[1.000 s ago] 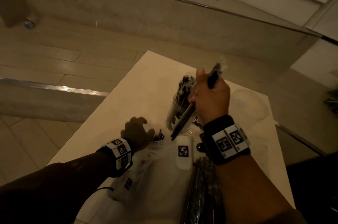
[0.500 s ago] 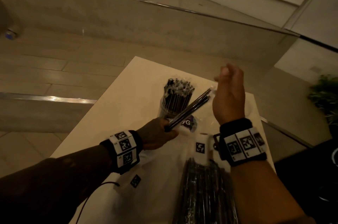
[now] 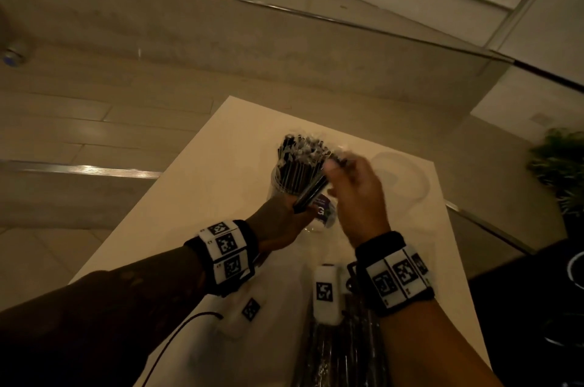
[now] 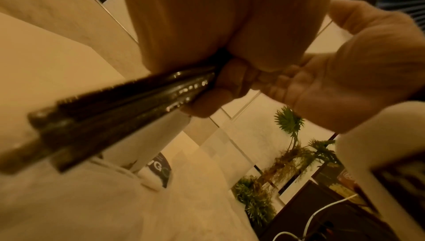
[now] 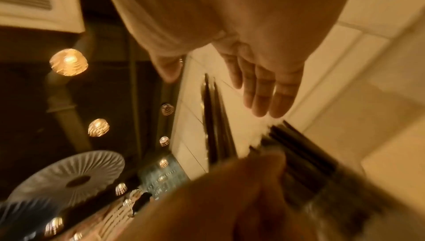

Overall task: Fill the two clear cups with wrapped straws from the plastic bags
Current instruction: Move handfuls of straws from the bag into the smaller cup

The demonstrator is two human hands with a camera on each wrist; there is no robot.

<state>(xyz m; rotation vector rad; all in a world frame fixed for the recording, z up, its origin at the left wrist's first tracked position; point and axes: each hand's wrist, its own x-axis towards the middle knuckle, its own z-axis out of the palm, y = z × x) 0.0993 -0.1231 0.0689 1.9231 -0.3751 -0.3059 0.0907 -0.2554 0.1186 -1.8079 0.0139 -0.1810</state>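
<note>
On the white table stands a clear cup packed with dark wrapped straws. An empty clear cup stands to its right. My left hand grips a small bundle of wrapped straws by its lower end, tilted up to the right against the full cup. In the left wrist view my fingers curl round the bundle. My right hand hovers over the bundle's top end. Its fingers are straight and hold nothing, just above the straws.
A plastic bag of straws lies at the near table edge under my right wrist, beside a white tagged device. A cable trails off at the near left. A plant stands beyond the table's right edge.
The straw bundle passed from my right hand to my left. My right hand let go, rose, then came back down over the bundle's top end. The left hand lifted toward the full cup.
</note>
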